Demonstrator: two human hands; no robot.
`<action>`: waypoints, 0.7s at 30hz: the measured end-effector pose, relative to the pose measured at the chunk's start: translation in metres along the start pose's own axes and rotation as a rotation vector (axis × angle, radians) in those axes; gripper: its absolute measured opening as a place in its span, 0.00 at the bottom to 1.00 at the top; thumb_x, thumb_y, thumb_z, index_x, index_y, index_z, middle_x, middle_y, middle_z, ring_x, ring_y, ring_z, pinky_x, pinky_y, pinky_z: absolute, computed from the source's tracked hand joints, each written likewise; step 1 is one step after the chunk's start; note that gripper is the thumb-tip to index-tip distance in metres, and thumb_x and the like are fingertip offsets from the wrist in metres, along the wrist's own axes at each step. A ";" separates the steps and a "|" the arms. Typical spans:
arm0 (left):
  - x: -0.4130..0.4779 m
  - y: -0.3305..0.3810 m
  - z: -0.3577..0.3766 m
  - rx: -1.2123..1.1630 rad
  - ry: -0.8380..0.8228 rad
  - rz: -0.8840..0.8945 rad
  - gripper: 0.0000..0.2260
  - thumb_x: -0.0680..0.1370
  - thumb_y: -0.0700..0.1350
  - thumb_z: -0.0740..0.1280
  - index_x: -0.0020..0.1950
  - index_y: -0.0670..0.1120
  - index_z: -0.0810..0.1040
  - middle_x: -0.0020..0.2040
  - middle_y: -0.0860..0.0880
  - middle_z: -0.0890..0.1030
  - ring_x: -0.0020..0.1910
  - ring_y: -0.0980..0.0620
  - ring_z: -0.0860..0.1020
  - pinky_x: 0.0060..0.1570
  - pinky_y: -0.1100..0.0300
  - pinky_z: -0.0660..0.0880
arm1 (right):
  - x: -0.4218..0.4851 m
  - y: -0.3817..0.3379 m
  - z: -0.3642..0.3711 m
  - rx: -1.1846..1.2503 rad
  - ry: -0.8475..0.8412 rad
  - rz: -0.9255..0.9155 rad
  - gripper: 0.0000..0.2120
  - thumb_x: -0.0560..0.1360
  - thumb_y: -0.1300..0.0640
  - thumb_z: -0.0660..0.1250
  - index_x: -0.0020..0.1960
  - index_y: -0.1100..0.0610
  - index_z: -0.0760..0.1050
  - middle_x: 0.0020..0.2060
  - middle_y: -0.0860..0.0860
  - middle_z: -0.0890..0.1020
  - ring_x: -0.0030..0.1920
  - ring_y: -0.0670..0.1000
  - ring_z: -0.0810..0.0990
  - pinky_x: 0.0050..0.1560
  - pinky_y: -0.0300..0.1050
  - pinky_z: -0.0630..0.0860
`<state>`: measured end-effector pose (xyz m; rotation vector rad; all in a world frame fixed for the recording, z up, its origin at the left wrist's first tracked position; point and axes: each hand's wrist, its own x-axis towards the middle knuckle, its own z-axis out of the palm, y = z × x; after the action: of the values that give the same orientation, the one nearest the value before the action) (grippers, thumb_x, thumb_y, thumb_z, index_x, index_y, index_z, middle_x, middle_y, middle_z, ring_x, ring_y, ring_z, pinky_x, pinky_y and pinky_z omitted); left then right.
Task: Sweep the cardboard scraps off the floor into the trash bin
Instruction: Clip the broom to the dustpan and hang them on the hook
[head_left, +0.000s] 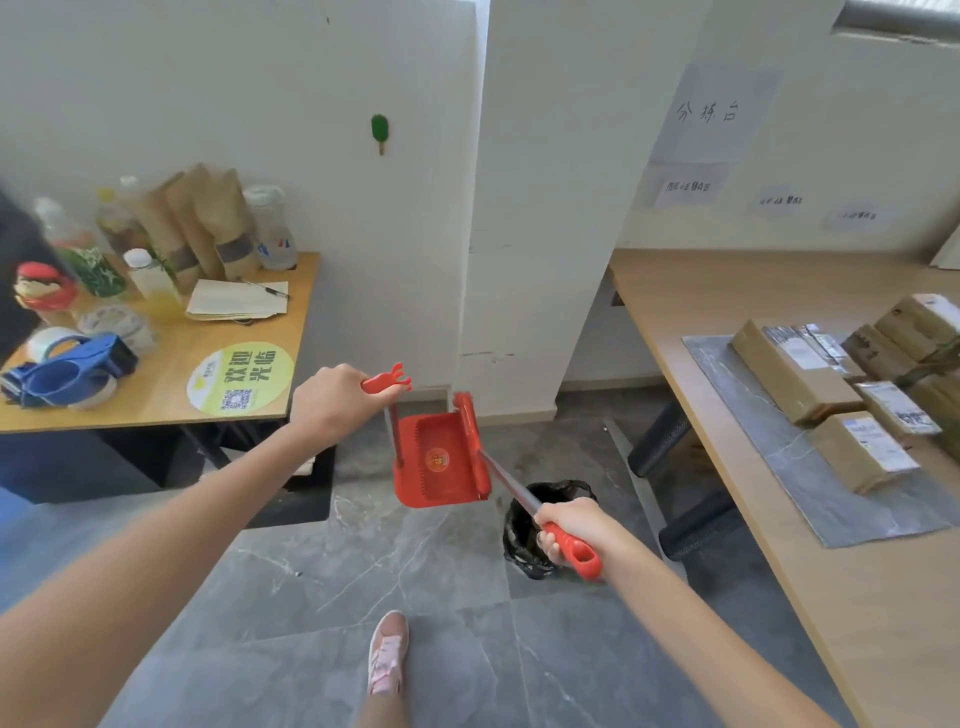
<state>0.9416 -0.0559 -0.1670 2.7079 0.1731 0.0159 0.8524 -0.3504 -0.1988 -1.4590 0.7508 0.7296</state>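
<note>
Two desks flank grey tile floor, no scraps visible (sweeping looks finished) | trash bin, black-lined, right of centre | red dustpan hangs empty, left hand closed on its handle | right hand wraps broom handle.

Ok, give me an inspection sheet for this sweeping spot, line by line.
Surface: grey tile floor; no cardboard scraps visible on it.
Job's things: red dustpan held up; red-handled broom against it; black-bagged trash bin on the floor.
Clutter: bottles, tape dispenser on left desk; parcels on right table.
Grippers: left hand grips the dustpan handle, right hand the broom handle.
Cables: nothing seen.
Surroundings: white walls, paper notices.
</note>
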 end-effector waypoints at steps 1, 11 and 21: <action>0.009 -0.007 0.001 0.000 -0.009 -0.005 0.30 0.71 0.70 0.62 0.27 0.44 0.73 0.23 0.50 0.71 0.23 0.50 0.71 0.26 0.61 0.64 | 0.009 -0.006 0.007 0.000 -0.010 0.019 0.03 0.74 0.69 0.60 0.43 0.63 0.68 0.27 0.56 0.70 0.17 0.46 0.69 0.18 0.33 0.66; 0.109 -0.074 0.013 0.033 -0.114 -0.057 0.30 0.69 0.72 0.62 0.27 0.45 0.72 0.23 0.50 0.71 0.25 0.50 0.74 0.24 0.61 0.64 | 0.093 -0.064 0.084 -0.012 -0.010 0.144 0.07 0.74 0.69 0.60 0.40 0.62 0.66 0.27 0.56 0.70 0.18 0.47 0.68 0.18 0.32 0.66; 0.188 -0.102 0.035 -0.012 -0.183 -0.114 0.29 0.70 0.72 0.62 0.25 0.47 0.68 0.21 0.52 0.68 0.23 0.51 0.71 0.25 0.61 0.63 | 0.158 -0.127 0.107 -0.023 -0.019 0.225 0.06 0.75 0.69 0.59 0.42 0.62 0.66 0.29 0.56 0.70 0.19 0.47 0.68 0.17 0.33 0.66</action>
<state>1.1170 0.0446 -0.2439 2.6653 0.2709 -0.2621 1.0478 -0.2454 -0.2551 -1.3997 0.9044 0.9240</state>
